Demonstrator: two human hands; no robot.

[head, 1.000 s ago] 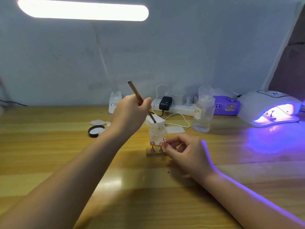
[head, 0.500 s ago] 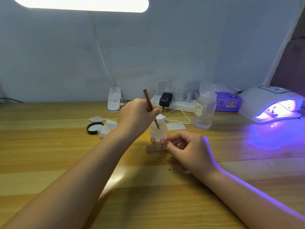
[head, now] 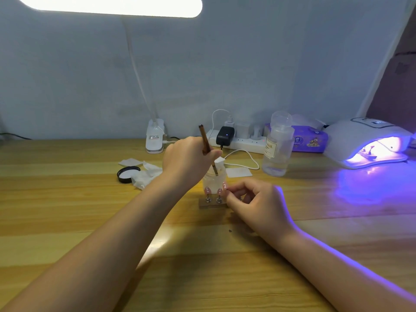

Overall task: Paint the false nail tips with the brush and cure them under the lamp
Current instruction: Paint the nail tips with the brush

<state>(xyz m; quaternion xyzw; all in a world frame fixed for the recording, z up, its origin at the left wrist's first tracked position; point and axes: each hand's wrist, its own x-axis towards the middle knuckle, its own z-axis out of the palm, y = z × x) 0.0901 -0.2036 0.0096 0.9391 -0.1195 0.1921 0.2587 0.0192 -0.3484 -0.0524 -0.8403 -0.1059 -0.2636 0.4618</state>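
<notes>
Wooden counter [head: 67, 221]: left hand [head: 186, 161] fingers clamp brown brush [head: 205, 143] in small jar [head: 213, 179]; right hand [head: 254, 203] fingers pinch pink nail tips [head: 219, 191]. Painting unfinished, purple glowing lamp [head: 369, 143] waits.

The near half of the wooden table [head: 67, 221] lies bare, apart from the two forearms crossing it. Far centre is crowded: jar [head: 213, 180], nail stand [head: 212, 202], black lid [head: 128, 174], crumpled tissue [head: 146, 176], clear bottle [head: 278, 149], power strip [head: 243, 141]. The curing lamp [head: 369, 143] blocks the far right; between it and the bottle the wood is free.
</notes>
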